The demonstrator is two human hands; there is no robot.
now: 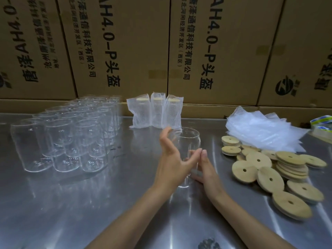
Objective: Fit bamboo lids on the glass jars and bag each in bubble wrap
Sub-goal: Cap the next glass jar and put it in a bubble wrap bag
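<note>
One open glass jar (188, 150) stands upright on the steel table (89, 203), and I place everything else by it. My left hand (172, 166) is at the jar's left side, fingers spread and fairly straight, thumb reaching across the front of the glass toward my other hand; the palm seems to rest against the jar, though through the clear glass and the blur I cannot be sure how firmly it touches. My right hand (206, 169) lies at the jar's lower right, fingers straight and relaxed, their tips just beside my left thumb, the hand low near the jar's base. Neither hand is curled round anything.

Behind the jar, against the wall of cardboard boxes (125, 42), three bagged jars (156, 112) stand side by side in bubble wrap, a pale lid showing at the top of each. Well to the left of the jar stands a block of empty glass jars (68, 135), all upright and lidless. To the right of the jar lies a loose heap of bamboo lids (269, 169), round discs each with a small hole, some stacked, some leaning. Behind that heap, further right of the jar, sits a pile of flat bubble wrap bags (260, 128), and beyond it at the frame's edge a roll of tape (323, 124).
</note>
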